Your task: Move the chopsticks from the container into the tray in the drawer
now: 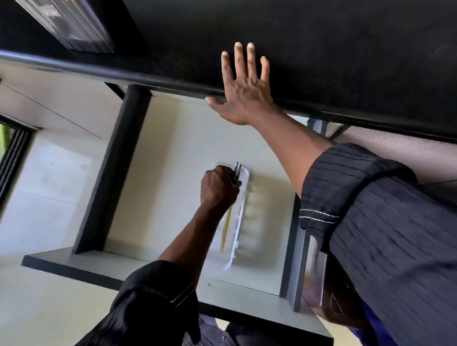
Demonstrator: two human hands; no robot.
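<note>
The open drawer (164, 156) has a pale floor and dark sides. A clear white-rimmed tray (249, 212) lies inside it, blurred. My left hand (217, 187) is closed around a few chopsticks (227, 226) over the tray's left compartment. Their dark ends stick out past my fingers and their pale wooden tips point back along the tray. My right hand (244, 93) lies flat with fingers spread on the edge of the black countertop (319, 24), holding nothing. A dark ribbed container (73, 23) stands on the counter at the upper left, with pale stick ends showing at its top.
The drawer's dark front panel (153, 275) juts toward me at the bottom. A closed cabinet front (47, 98) lies left of the drawer and another (429, 159) to the right. Pale floor (39, 302) shows at lower left. The view is tilted.
</note>
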